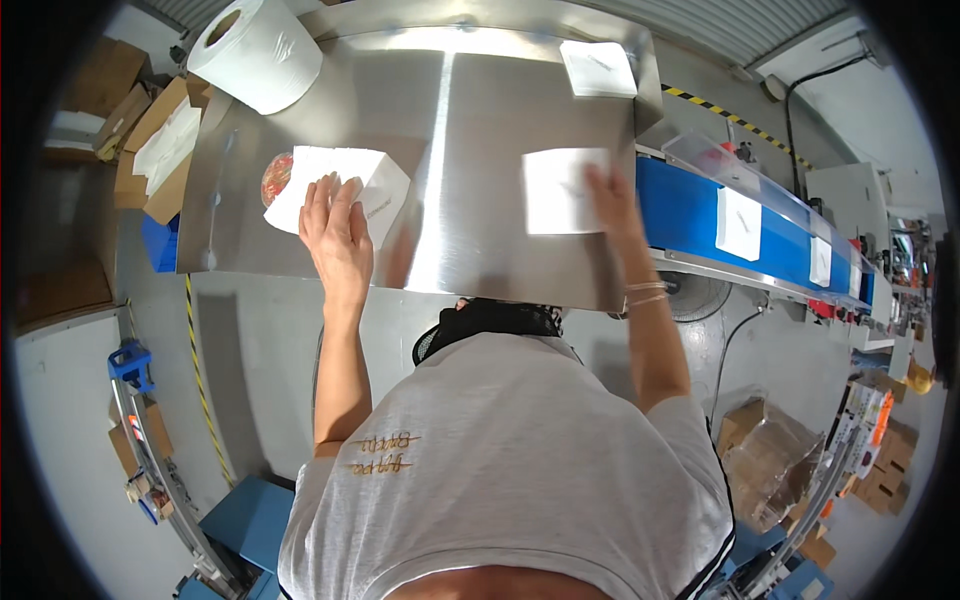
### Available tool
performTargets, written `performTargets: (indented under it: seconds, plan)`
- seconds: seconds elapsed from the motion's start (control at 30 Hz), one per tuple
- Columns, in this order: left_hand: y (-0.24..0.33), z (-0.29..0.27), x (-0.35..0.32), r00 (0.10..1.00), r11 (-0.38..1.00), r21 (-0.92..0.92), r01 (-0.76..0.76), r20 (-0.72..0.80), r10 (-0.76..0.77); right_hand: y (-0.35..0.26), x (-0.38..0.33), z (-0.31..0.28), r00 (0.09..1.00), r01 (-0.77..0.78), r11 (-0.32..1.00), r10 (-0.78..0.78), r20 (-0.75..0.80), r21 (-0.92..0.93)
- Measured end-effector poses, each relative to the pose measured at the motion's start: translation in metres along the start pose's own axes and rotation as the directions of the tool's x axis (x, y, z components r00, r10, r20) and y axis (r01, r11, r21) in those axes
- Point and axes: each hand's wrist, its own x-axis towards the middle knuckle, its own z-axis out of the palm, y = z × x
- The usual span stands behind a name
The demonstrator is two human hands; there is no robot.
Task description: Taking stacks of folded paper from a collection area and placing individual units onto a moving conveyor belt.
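My left hand (335,228) lies flat, fingers spread, on a white paper sleeve (340,185) on the steel table (480,120). A round red-patterned disc (276,178) sticks out from under the sleeve's left edge. My right hand (612,198) presses on the right edge of a second white sleeve (562,190), which lies flat close to the table's right side. A third white sleeve (598,68) rests at the table's far right corner.
A blue conveyor belt (690,215) runs off to the right, carrying white sleeves (739,223). A large white paper roll (258,52) stands at the table's far left. Open cardboard boxes (160,150) with white sheets sit left of the table. More boxes lie at lower right.
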Motion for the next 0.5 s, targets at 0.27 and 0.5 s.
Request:
performTargets:
  seconds: [0.27, 0.5]
  plan:
    - [0.001, 0.005, -0.002, 0.998, 0.996, -0.094, 0.000, -0.068, -0.006, 0.041, 0.014, -0.161, 0.871, 0.019, 0.668, -0.375, -0.316, -0.743]
    - [0.009, 0.000, -0.009, 0.998, 0.993, -0.100, 0.054, -0.007, -0.055, -0.070, 0.004, -0.011, 0.919, 0.294, 0.623, -0.392, 0.035, -0.725]
